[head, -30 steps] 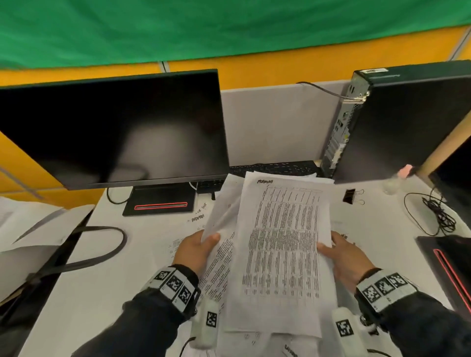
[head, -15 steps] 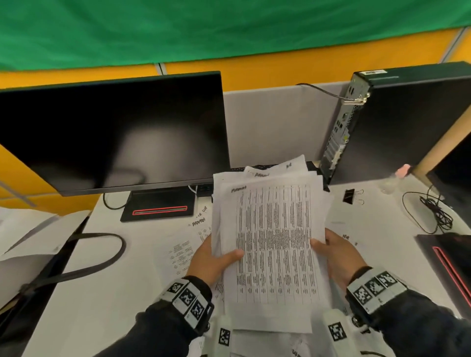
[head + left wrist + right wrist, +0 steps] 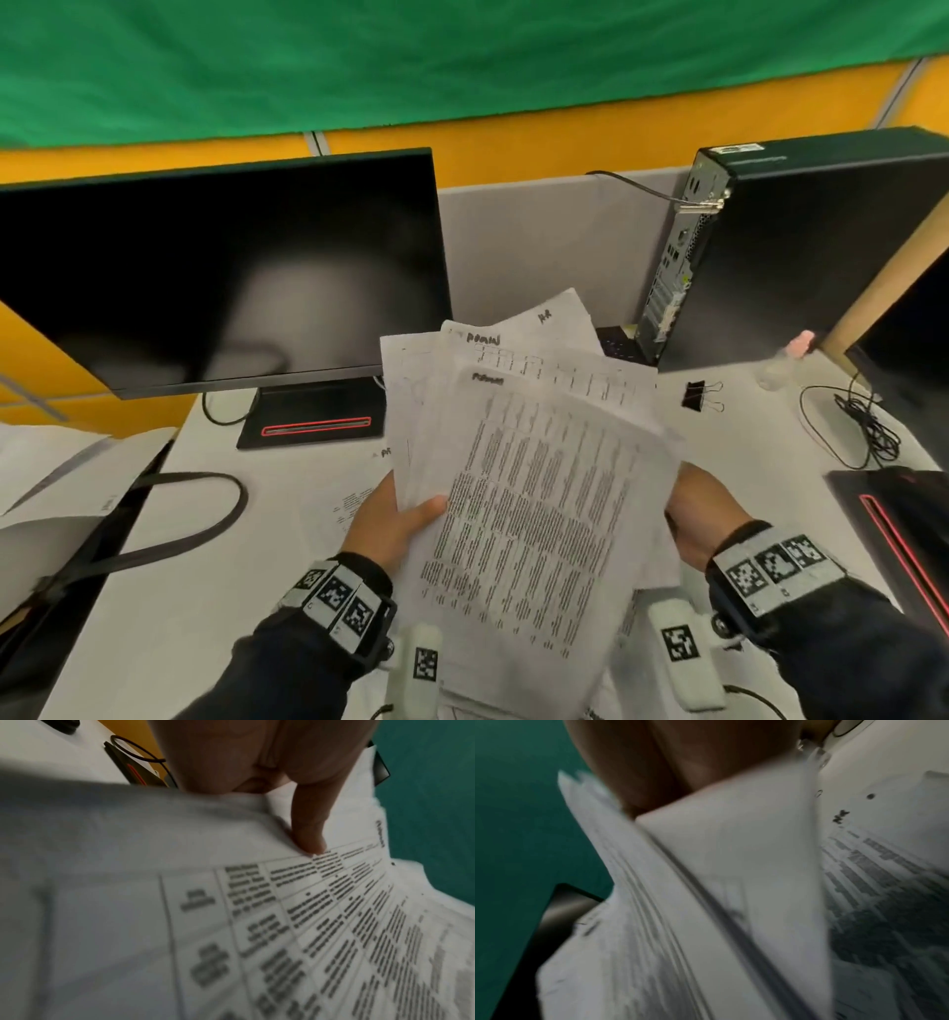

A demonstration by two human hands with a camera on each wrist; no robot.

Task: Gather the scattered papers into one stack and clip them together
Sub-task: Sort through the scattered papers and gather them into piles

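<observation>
A loose, fanned bundle of printed papers (image 3: 534,493) is held up above the desk between both hands, sheets askew at the top. My left hand (image 3: 395,519) grips its left edge, thumb (image 3: 308,833) pressed on the front sheet (image 3: 295,923). My right hand (image 3: 703,514) holds the right edge, its fingers hidden behind the sheets (image 3: 706,902). A black binder clip (image 3: 694,394) lies on the white desk to the right of the papers, beside the computer tower. Another printed sheet (image 3: 354,503) lies flat on the desk under my left hand.
A dark monitor (image 3: 221,277) on a red-striped stand (image 3: 313,419) is at the left back. A black computer tower (image 3: 801,246) stands at the right back, with a coiled cable (image 3: 868,426). A black strap (image 3: 169,534) lies left, a laptop (image 3: 904,534) right.
Both hands have lifted the papers off the desk and tilted them upright, closer to the camera. The sheets have fanned out more at the top.
</observation>
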